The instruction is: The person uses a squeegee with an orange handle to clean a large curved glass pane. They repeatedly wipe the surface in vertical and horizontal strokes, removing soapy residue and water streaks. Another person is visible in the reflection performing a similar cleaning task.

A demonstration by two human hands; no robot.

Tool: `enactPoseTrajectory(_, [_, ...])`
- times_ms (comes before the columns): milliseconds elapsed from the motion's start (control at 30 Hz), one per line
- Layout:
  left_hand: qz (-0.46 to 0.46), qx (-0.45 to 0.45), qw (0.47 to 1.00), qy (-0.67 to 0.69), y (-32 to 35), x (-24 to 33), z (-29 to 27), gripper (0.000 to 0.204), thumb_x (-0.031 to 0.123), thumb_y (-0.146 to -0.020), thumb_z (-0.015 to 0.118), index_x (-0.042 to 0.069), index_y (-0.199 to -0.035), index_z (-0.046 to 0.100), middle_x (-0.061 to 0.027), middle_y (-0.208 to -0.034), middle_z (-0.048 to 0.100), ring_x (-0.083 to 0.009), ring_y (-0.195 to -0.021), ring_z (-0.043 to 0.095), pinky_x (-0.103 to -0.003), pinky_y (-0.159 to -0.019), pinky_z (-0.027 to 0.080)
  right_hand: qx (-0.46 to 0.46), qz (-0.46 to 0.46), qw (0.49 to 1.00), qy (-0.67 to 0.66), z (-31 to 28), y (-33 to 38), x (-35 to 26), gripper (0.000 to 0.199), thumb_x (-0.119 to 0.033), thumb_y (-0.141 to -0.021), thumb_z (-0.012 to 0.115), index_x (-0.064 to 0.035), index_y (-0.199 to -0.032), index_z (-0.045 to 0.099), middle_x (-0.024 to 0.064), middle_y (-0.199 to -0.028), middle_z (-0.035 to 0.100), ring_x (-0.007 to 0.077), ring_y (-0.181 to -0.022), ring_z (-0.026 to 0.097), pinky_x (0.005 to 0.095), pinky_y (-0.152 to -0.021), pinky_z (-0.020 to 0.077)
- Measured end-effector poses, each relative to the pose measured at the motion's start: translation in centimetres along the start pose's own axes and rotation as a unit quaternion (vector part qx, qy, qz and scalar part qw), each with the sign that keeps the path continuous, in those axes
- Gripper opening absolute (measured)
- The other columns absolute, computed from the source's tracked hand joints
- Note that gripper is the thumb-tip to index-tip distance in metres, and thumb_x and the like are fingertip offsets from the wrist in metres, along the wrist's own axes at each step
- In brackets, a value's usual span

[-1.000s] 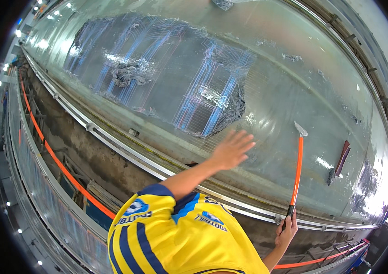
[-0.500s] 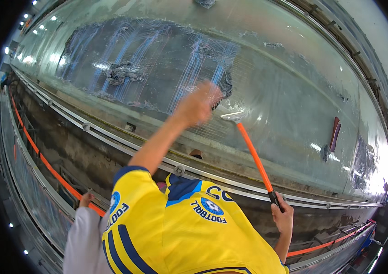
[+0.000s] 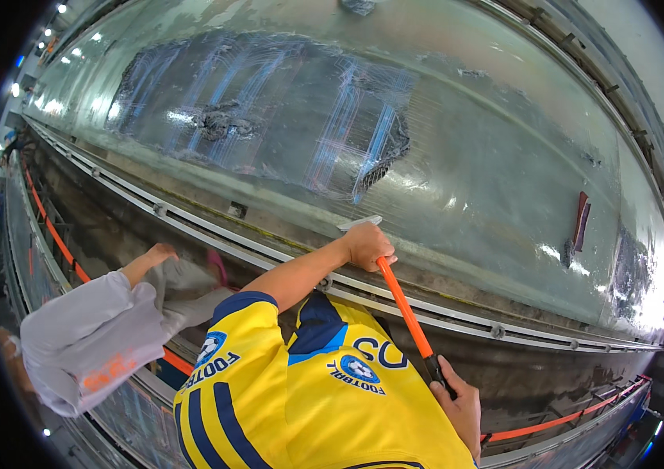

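An orange-handled scraper (image 3: pixel 404 309) with a flat pale blade (image 3: pixel 359 223) and a black grip end lies slanted across the metal rail (image 3: pixel 496 331). My left hand (image 3: pixel 369 247) is closed around the handle just below the blade, at the near edge of the big wet grey slab (image 3: pixel 488 156). Lower right, my right hand (image 3: pixel 458 401) grips the black end, next to my yellow and blue shirt. A dark mesh patch (image 3: pixel 269 125) streaked with blue covers the far left part of the slab, beyond the blade.
Another person in pale grey clothes (image 3: pixel 82 340) bends in at the left, one hand (image 3: pixel 160 252) near the rail. A dark red tool (image 3: pixel 581 220) lies on the slab at right. An orange bar (image 3: pixel 55 238) runs along the trench below the rail.
My left hand came back from the slab and closed on the handle near the blade. The scraper drew back toward the rail. The person in grey came into view at left.
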State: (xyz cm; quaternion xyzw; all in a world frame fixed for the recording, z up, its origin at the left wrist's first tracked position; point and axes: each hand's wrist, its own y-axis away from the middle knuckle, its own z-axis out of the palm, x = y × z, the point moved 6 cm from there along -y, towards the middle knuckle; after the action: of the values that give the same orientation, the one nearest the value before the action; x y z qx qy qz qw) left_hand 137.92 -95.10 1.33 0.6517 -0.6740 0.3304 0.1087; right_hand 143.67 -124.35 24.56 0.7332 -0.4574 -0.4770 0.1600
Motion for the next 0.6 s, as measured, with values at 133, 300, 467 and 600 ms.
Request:
enactPoseTrajectory(133, [0.029,0.061,0.998,0.005,-1.3,-0.9,-0.8,0.042,0.028,-0.084,0.069,0.013,-0.053,0.046,-0.0061,-0.051,0.05,-0.0303,-0.048,0.054,-0.043,-0.047,0.042,0.007,0.029,1.0,-0.004,-0.6,-0.2,-4.9,0.049,-0.006,-0.088,0.07,0.0005,-0.136,0.06,-0.0018,-0.071,0.051,0.004,-0.065,0.038,0.0237,-0.056,0.036])
enactPoseTrajectory(300, [0.037,0.121,0.991,0.038,-5.1,-4.4,-2.4,0.043,0.024,-0.081,0.072,0.013,-0.052,0.042,-0.0049,-0.049,0.045,-0.028,-0.046,0.05,-0.04,-0.045,0.039,0.044,0.021,0.999,-0.021,-3.8,-4.8,-8.6,0.05,-0.003,-0.08,0.069,0.0007,-0.13,0.065,-0.0035,-0.07,0.056,0.0035,-0.062,0.042,0.022,-0.056,0.0361])
enactPoseTrajectory(467, [0.036,0.15,0.987,0.048,-9.7,-7.8,-4.2,0.042,0.023,-0.085,0.069,0.013,-0.053,0.044,-0.005,-0.048,0.048,-0.0274,-0.043,0.052,-0.041,-0.043,0.04,0.021,-0.107,0.988,0.111,-7.3,-9.4,-10.2,0.057,-0.009,-0.092,0.067,-0.0165,-0.148,0.054,-0.0061,-0.076,0.062,0.0075,-0.055,0.048,0.0246,-0.051,0.0415])
enactPoseTrajectory(600, [0.034,0.168,0.985,0.036,-14.5,-12.2,-5.5,0.044,0.02,-0.081,0.072,0.013,-0.053,0.04,-0.0045,-0.047,0.041,-0.0255,-0.041,0.047,-0.038,-0.04,0.035,0.074,-0.027,0.995,0.054,-10.9,-14.5,-16.4,0.05,-0.008,-0.081,0.073,0.0065,-0.128,0.064,0.0031,-0.085,0.069,0.0064,-0.077,0.054,0.0234,-0.074,0.0454])
